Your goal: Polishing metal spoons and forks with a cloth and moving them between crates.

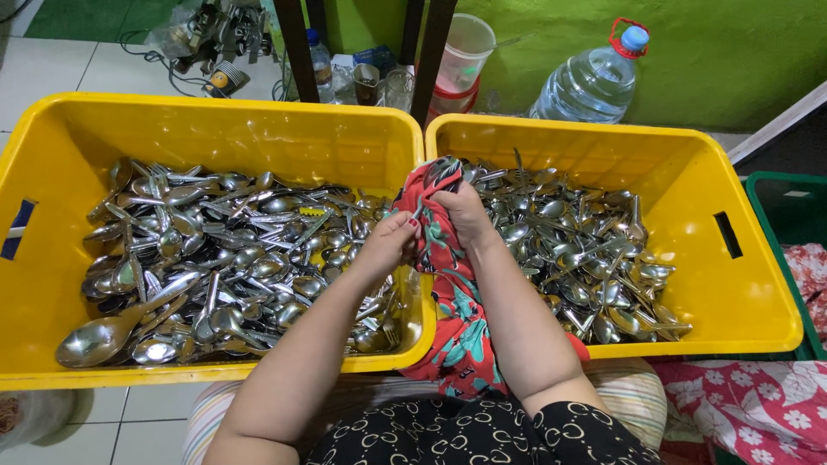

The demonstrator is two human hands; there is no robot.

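Observation:
Two yellow plastic crates stand side by side, the left crate [52, 155] and the right crate [758, 284], both filled with metal spoons and forks. A red floral cloth [457, 327] hangs between them over their rims. My right hand [461, 211] grips the top of the cloth, which is wrapped around some cutlery [444, 170]. My left hand [392, 241] pinches the cloth and a utensil handle just beside it, above the left crate's inner edge.
A large ladle [103, 336] lies at the left crate's front. A big water bottle [594, 82], plastic cups [465, 52] and a small bottle stand behind against a green wall. A green crate [788, 198] and pink floral fabric [758, 405] are at the right.

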